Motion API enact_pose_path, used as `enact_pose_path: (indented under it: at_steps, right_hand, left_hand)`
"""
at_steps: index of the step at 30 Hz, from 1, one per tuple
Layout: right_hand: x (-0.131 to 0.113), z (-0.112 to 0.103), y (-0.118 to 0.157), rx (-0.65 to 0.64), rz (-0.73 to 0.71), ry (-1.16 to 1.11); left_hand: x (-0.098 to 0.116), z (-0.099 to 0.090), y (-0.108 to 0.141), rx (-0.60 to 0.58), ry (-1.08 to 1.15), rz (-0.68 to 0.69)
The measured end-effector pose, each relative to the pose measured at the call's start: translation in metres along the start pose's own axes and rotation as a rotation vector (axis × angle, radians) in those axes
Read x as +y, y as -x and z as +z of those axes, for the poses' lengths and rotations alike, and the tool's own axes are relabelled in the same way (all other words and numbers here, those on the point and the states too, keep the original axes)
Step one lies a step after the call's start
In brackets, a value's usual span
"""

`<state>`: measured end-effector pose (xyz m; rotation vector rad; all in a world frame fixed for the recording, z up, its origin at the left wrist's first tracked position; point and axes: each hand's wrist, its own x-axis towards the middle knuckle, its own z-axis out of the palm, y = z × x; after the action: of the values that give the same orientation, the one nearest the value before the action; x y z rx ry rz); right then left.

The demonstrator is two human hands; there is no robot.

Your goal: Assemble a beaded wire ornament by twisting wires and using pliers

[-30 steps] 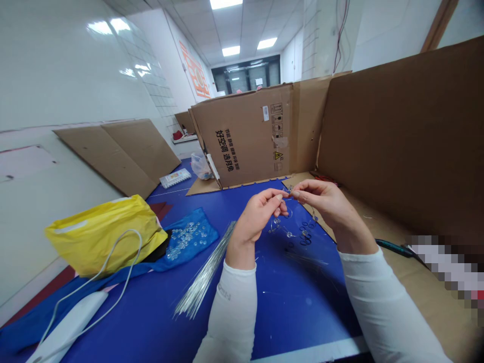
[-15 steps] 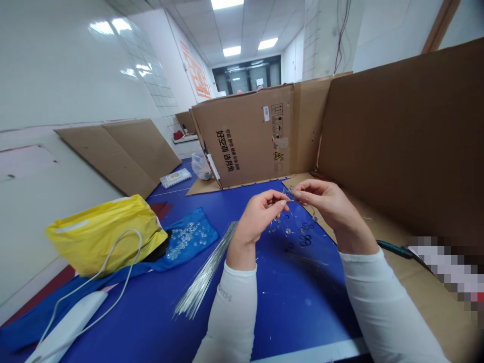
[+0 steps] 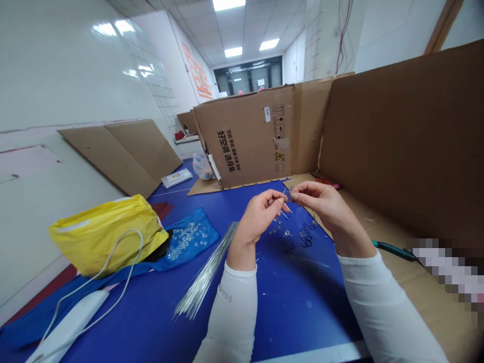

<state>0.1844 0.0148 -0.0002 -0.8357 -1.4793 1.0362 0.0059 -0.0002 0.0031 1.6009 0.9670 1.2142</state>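
My left hand (image 3: 260, 214) is closed in a pinch on a thin wire (image 3: 288, 207), whose end sticks out past the fingertips. Close beside it, my right hand (image 3: 321, 199) also has thumb and finger pressed together; what sits between them is too small to make out. Small clear beads (image 3: 287, 233) and several dark rings (image 3: 306, 242) show on the blue table below the hands. More little glassy pieces (image 3: 286, 192) appear just behind the fingertips. Left of my left forearm lies a bundle of straight silvery wires (image 3: 206, 275).
Clear beads (image 3: 185, 241) lie on a blue cloth (image 3: 204, 224) by a yellow bag (image 3: 106, 232). A white device with a cable (image 3: 71, 322) is at lower left. Cardboard panels (image 3: 249, 146) stand behind and on the right, where a green-handled tool (image 3: 395, 250) lies.
My hands stay close together, the right one shifted slightly left. The wire end at my left fingertips now points down to the right.
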Motion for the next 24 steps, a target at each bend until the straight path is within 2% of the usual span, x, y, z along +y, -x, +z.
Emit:
enact_pose_path:
  at_steps: [10,24]
  right_hand:
    - [0.0033,0.0046,-0.0005,-0.01,0.019,-0.049]
    - [0.0009,-0.0017,0.0,-0.052,0.028,-0.037]
  left_hand:
    - [0.0011,0.0005,0.0009,-0.014,0.031,-0.022]
    - [0.0006,0.0009,0.0005,-0.02,0.053,-0.03]
